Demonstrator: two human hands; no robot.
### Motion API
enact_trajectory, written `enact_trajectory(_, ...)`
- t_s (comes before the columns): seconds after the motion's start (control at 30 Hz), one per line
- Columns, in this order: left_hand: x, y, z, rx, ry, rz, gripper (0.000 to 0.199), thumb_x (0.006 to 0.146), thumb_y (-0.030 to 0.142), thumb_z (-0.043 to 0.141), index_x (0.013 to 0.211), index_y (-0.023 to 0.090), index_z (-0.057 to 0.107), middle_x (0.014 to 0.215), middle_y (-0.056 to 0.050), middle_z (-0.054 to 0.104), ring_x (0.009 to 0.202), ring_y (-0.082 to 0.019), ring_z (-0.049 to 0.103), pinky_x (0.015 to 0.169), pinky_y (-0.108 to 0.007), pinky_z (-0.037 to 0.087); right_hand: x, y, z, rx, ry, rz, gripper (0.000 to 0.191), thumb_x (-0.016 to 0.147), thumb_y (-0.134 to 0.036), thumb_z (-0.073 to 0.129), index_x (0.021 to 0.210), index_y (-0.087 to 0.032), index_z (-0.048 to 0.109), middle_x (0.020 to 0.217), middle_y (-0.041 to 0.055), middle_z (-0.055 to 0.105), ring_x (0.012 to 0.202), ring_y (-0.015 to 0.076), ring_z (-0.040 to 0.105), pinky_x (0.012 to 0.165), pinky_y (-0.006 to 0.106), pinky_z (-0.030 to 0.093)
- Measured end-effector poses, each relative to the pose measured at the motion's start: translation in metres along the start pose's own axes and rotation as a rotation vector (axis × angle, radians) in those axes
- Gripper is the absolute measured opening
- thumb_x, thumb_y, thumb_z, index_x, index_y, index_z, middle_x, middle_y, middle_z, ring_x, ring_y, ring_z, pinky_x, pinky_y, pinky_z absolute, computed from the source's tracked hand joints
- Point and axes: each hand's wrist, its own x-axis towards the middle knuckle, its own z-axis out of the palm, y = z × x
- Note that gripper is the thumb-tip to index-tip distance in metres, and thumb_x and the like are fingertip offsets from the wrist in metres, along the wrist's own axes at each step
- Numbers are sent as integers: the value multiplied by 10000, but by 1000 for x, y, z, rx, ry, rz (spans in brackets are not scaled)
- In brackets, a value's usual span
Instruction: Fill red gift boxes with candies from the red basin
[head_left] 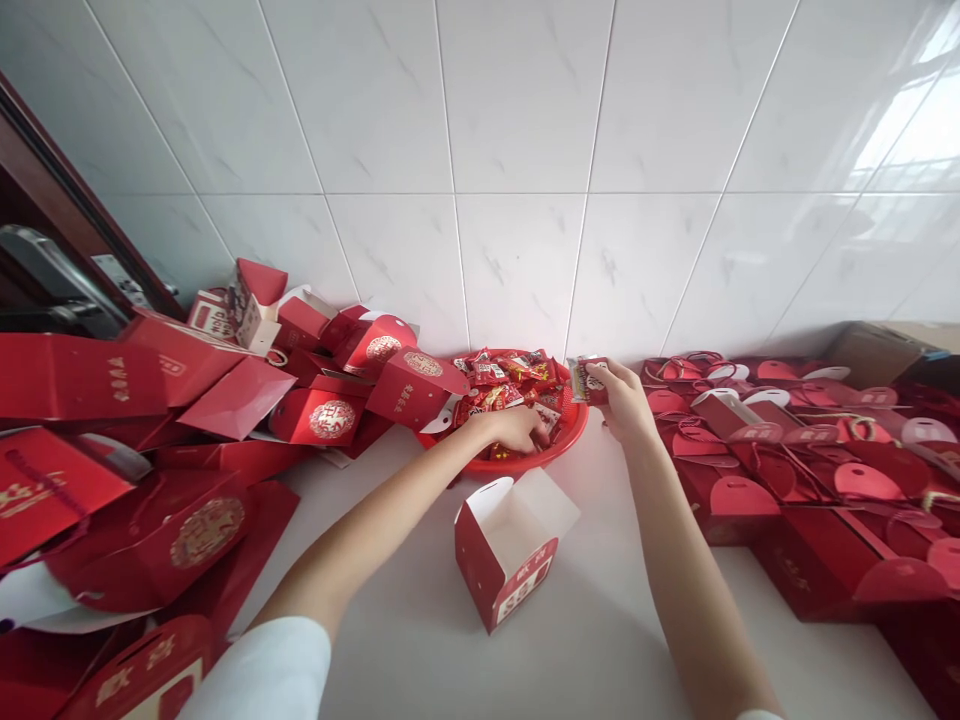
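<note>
A round red basket (577,432) full of red-wrapped candies (517,372) stands against the wall. My left hand (517,428) reaches into it, fingers curled down among the candies; what its fingertips hold, if anything, is hidden. Just past the basket's right rim, my right hand (619,400) is closed on a small red packet (589,380) with a pale, shiny edge. Between my forearms, in front of the basket, a red gift box (506,560) stands with its top open and its white inside showing.
Red boxes (322,415), many open or tipped, are piled at the left, one leaning over the basket's left rim. Rows of closed red boxes (817,550) fill the right side. A brown carton (870,350) stands behind them. White tiled wall (517,260) bounds the back.
</note>
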Motion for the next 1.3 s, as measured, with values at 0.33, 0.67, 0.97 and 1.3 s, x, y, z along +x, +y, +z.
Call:
enact_trajectory(0.33,20,22,2,312,-156,-214,232,639,232,699,860,185,754,1010,-138,757,951,-302,682,821,-371,520,-10,-11,5,-47,-59,21,296,598,-406,807,720,-181,658,658,-23,642,612,132,606,549,245,500)
enact_trajectory(0.67,3,8,-22,-106,26,-109,146,669,322,729,619,190,690,687,-5,675,717,-185,594,690,-289,419,-11,-18,-1,-8,-44,8,273,602,-387,798,734,-180,679,687,-9,659,619,131,616,546,236,494)
enact_trajectory(0.97,-15,-5,-31,-659,362,-111,295,621,424,843,766,185,748,912,-50,725,900,-208,631,755,-319,513,-10,-14,5,13,-57,51,276,582,-374,806,756,-176,723,678,1,677,609,139,615,535,238,499)
enact_trajectory(1.3,-24,-12,-26,-890,442,-123,264,611,237,890,845,206,774,931,-41,721,906,-191,654,806,-340,559,-11,-11,6,4,-98,64,253,595,-374,807,747,-193,715,678,-4,684,654,158,635,600,258,523)
